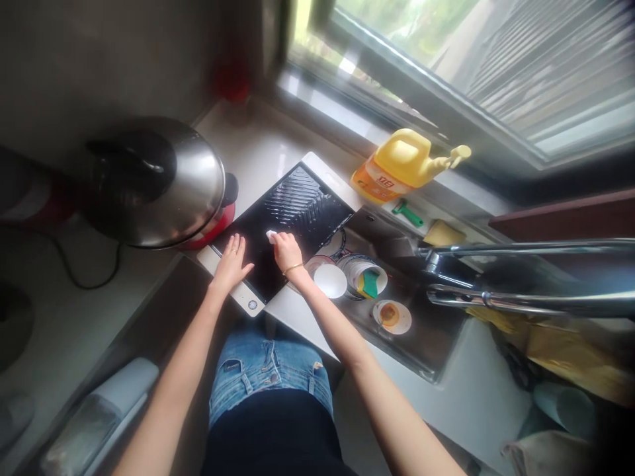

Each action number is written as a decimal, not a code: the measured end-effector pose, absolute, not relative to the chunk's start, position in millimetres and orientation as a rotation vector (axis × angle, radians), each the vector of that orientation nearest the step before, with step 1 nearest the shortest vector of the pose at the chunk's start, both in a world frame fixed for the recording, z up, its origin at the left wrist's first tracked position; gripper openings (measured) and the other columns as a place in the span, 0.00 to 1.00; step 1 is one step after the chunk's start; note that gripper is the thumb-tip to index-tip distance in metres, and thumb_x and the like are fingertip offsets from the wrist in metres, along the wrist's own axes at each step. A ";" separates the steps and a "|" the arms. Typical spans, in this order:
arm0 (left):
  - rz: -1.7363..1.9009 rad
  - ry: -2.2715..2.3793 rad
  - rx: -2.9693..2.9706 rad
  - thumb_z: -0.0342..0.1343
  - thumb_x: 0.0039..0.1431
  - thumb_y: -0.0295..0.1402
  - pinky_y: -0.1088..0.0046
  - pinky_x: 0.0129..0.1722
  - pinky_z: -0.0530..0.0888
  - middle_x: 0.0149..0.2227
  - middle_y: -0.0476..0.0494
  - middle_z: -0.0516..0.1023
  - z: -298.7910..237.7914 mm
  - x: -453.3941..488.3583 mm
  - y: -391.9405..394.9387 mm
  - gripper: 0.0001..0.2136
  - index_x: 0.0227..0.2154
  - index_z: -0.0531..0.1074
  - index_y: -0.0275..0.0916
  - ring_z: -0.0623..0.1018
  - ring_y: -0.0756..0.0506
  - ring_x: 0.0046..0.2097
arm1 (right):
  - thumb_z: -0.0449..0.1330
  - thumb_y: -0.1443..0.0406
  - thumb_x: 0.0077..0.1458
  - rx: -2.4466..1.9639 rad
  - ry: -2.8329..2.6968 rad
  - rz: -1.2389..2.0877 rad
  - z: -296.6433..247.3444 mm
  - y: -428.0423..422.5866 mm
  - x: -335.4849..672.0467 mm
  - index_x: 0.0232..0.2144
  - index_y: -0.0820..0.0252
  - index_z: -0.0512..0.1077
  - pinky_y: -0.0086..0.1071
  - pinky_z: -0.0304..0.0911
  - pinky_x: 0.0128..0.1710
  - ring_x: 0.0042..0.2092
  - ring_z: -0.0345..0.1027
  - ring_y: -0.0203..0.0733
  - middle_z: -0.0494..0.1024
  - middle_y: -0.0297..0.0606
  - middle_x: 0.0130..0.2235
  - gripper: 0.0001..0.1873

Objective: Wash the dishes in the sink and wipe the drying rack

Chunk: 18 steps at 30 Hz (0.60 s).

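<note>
A black flat panel with pale ends (262,205) lies across the counter in front of me. Wet-looking diagonal streaks cover its far half, while the near part looks smooth and dark. My left hand (231,263) rests flat on the panel's left edge, fingers stretched out. Near the middle of the panel, my right hand (288,251) is closed on a small white wad (270,236), either tissue or cloth; I cannot tell which. The wad touches the black surface, and most of it is hidden by my fingers.
A large lidded metal pot (193,178) stands to the left. Behind the panel sits a yellow detergent jug (397,165) beside a green-handled tool (409,213). The sink (421,344) at right holds bowls (330,281) and a sponge (369,283), with a chrome faucet (496,299) reaching over it.
</note>
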State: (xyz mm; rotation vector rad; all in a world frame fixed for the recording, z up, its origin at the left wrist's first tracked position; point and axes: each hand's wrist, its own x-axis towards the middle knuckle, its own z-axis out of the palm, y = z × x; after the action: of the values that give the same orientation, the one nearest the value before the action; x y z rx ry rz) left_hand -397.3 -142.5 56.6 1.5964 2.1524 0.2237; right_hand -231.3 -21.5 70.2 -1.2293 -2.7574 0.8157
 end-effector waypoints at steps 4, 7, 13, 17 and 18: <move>0.368 2.119 1.434 0.53 0.53 0.26 0.54 0.70 0.52 0.71 0.27 0.48 58.0 -399.6 -145.1 0.39 0.69 0.48 0.27 0.47 0.36 0.72 | 0.57 0.76 0.58 -0.669 -3.128 0.948 72.7 -44.3 -225.7 0.31 0.59 0.80 0.32 0.61 0.37 0.40 0.66 0.44 0.78 0.42 0.37 0.14; 0.497 2.121 1.238 0.47 0.55 0.24 0.59 0.70 0.52 0.71 0.35 0.53 61.7 -402.6 -144.6 0.36 0.69 0.50 0.31 0.51 0.40 0.72 | 0.58 0.74 0.61 -0.225 -3.148 0.986 64.8 -65.3 -232.0 0.35 0.59 0.81 0.31 0.62 0.41 0.40 0.66 0.41 0.78 0.40 0.38 0.12; 0.707 2.139 1.093 0.42 0.65 0.31 0.58 0.70 0.54 0.70 0.40 0.57 59.9 -397.1 -149.5 0.28 0.68 0.56 0.36 0.54 0.42 0.71 | 0.55 0.70 0.65 -0.388 -3.010 0.864 50.8 -40.2 -297.3 0.43 0.59 0.80 0.35 0.62 0.47 0.46 0.64 0.44 0.78 0.44 0.44 0.13; 0.794 2.203 1.070 0.42 0.68 0.36 0.56 0.71 0.50 0.71 0.37 0.51 50.6 -382.7 -146.9 0.28 0.68 0.54 0.33 0.48 0.41 0.72 | 0.50 0.72 0.66 -0.837 -2.899 0.671 52.3 8.9 -298.8 0.50 0.58 0.77 0.36 0.60 0.44 0.46 0.62 0.48 0.76 0.47 0.45 0.18; 0.797 2.206 1.067 0.42 0.68 0.37 0.56 0.71 0.49 0.72 0.35 0.49 48.7 -379.5 -145.8 0.28 0.68 0.54 0.31 0.46 0.41 0.73 | 0.49 0.73 0.65 -0.990 -2.855 0.620 53.6 20.5 -289.3 0.51 0.59 0.76 0.36 0.59 0.43 0.45 0.61 0.48 0.75 0.48 0.45 0.20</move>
State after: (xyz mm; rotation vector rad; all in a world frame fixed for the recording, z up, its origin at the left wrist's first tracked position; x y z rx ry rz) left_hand -379.5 -145.8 48.7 1.0665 2.2062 0.7975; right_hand -289.3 20.5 53.6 -0.9896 -2.8553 0.6204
